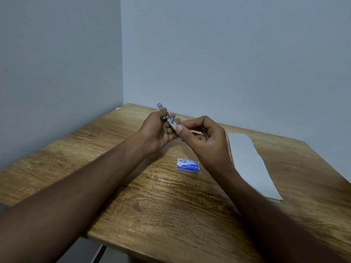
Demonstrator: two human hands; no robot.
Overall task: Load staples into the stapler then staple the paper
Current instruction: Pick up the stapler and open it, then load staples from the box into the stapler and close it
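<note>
A small metal stapler (168, 117) is held up above the wooden table (144, 198), near its far edge. My left hand (157, 132) grips it from the left, with the stapler's thin metal tip sticking out above the fingers. My right hand (205, 138) pinches the stapler's near end between thumb and fingers. Whether staples sit inside it is hidden. A blue staple box (188, 165) lies flat on the table below my hands. A folded white paper (250, 162) lies on the right side of the table.
The table stands in a corner of two grey walls (228, 54). A tiny yellow scrap (119, 108) lies at the table's far left corner. The near edge of the table runs across the bottom, with floor below it.
</note>
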